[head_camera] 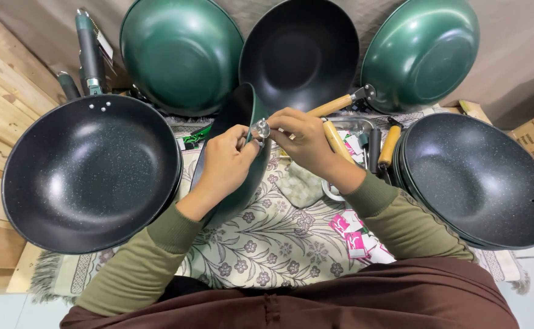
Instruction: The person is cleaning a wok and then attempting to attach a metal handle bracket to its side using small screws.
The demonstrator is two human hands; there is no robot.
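I hold a green wok (pixel 237 116) on its edge over a flowered cloth (pixel 267 244), its dark inside facing left. My left hand (pixel 225 163) grips its rim from the near side. My right hand (pixel 303 141) pinches a small silver metal fitting (pixel 262 128) against the rim, right beside my left fingertips. A wooden handle (pixel 335 139) lies just behind my right hand.
A stack of dark speckled woks (pixel 90 173) lies at left, another stack (pixel 480 180) at right. Three woks lean at the back: green (pixel 178 52), black (pixel 300 52), green (pixel 422 52). Wooden handles (pixel 390 145), a metal tray (pixel 355 126) and pink tags (pixel 347 234) lie on the cloth.
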